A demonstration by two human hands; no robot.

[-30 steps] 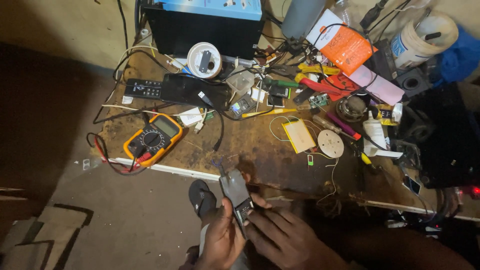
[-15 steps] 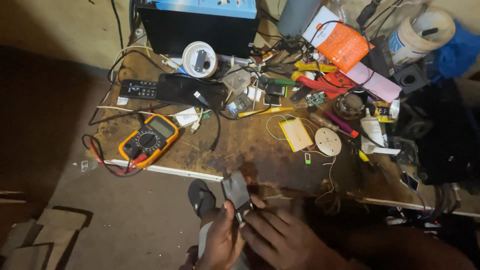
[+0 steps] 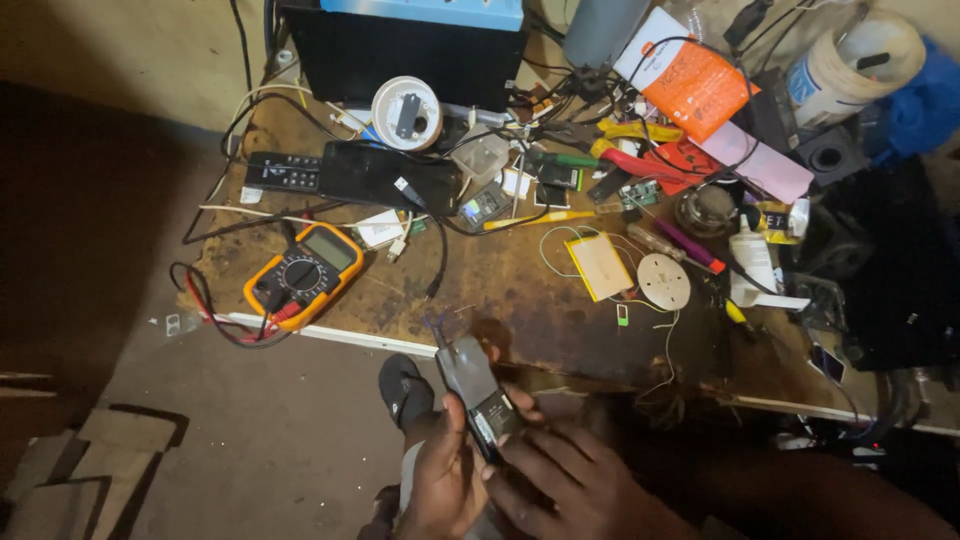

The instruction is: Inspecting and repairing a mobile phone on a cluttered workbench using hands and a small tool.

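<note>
Hands: two, both at the lower edge of the view, below the near edge of the bench.
Left hand (image 3: 445,480): wraps the lower end of the device from the left; thumb lies up along its side, remaining fingers curl behind it out of view.
Right hand (image 3: 565,480): fingers pressed together and laid across the lower face of the device from the right; fingertips (image 3: 497,468) touch its dark panel.
Held device (image 3: 476,390): one, small, grey and elongated, tilted with its upper end toward the bench; thin wires stick out of that upper end. It sits between both hands, in front of the bench edge and above the floor.
Multimeter (image 3: 303,274): one, orange and black, at the near left corner of the bench, with red and black leads looped beside it.
Remote control (image 3: 283,171): one, black, at the left side.
Flat battery pack (image 3: 598,265): one, tan, near the centre.
White disc (image 3: 664,281): one, just right of the battery pack.
Round white part (image 3: 406,112): one, in front of the black box.
Black box (image 3: 400,45): one, large, at the far edge.
Orange packet (image 3: 695,85): one, at the far right.
Sandal (image 3: 405,390): one, dark, on the floor just left of the device.
Surface: one wooden workbench (image 3: 510,300), brown, stained, crowded with cables and small tools.
Room: bare grey floor (image 3: 230,430) below the bench; dim lighting; dark at left and right margins.
</note>
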